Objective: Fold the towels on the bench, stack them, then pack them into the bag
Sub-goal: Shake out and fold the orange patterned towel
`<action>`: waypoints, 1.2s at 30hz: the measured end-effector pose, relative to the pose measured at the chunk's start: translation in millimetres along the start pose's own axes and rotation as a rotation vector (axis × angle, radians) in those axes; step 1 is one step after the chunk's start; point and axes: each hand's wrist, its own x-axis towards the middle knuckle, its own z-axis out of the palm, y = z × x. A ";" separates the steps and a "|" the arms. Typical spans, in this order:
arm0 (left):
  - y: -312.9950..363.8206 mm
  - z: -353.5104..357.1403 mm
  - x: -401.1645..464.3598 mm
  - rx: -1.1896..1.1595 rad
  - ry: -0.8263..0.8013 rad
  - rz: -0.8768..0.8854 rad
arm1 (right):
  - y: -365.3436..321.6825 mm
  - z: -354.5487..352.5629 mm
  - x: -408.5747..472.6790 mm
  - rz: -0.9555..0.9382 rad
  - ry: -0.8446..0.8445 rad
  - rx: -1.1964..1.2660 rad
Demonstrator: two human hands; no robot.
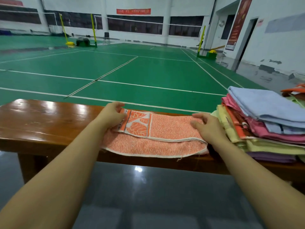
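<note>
An orange-and-white towel (161, 138) lies folded lengthwise on the brown wooden bench (41, 123), its patterned leaf border turned up at the left end. My left hand (112, 114) pinches that bordered end between thumb and fingers. My right hand (208, 126) rests on the towel's right end with its fingers spread and slightly bent. A stack of folded towels (264, 123) in blue, pink, orange, yellow and purple sits on the bench right beside my right hand. An orange bag edge (295, 91) shows at the far right, mostly cut off.
The bench stretches bare and glossy to the left of the towel. Beyond it lies a green badminton court (132, 71) with white lines and net posts. A dark glossy floor (148, 195) lies below the bench's front edge.
</note>
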 end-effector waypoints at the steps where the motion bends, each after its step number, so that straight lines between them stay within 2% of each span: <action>1: -1.3 1.1 2.2 0.092 0.045 -0.038 | -0.8 -0.9 -0.9 0.004 0.018 -0.046; 4: 9.4 3.5 1.5 0.312 0.128 -0.063 | -8.8 -2.4 -7.4 -0.050 0.067 -0.221; 9: 27.4 9.1 -6.3 0.224 0.208 0.081 | -31.3 -8.3 -19.4 -0.101 0.015 -0.219; 12: 33.0 0.7 -7.5 0.231 0.216 0.062 | -33.0 -13.6 -20.5 -0.007 0.006 -0.052; 16: 45.9 -21.1 -17.9 0.276 0.058 0.005 | -32.7 -28.0 -19.4 0.186 -0.091 0.298; 18: 47.5 -31.3 -25.9 0.416 -0.031 -0.050 | -28.3 -31.3 -18.9 0.186 -0.164 0.164; 21: 36.7 -33.3 -35.0 0.626 -0.163 -0.160 | -25.1 -28.4 -23.9 0.106 -0.288 -0.334; 24: 27.1 -18.9 -40.2 0.680 -0.200 -0.303 | -24.5 -27.9 -23.0 0.060 -0.125 -0.600; 26: 35.1 -6.7 -47.1 0.783 -0.097 -0.224 | -23.5 -27.4 -21.2 0.066 -0.018 -0.645; 29: 54.3 20.6 -55.0 0.644 0.044 0.073 | -22.3 -17.1 -23.4 0.170 -0.111 -0.723; 32: 54.3 57.0 -62.8 0.540 -0.083 0.322 | -23.5 -7.2 -26.8 0.224 -0.163 -0.681; 36: 37.0 77.3 -61.7 0.642 -0.214 0.310 | -36.1 -6.5 -31.4 0.156 -0.175 -0.466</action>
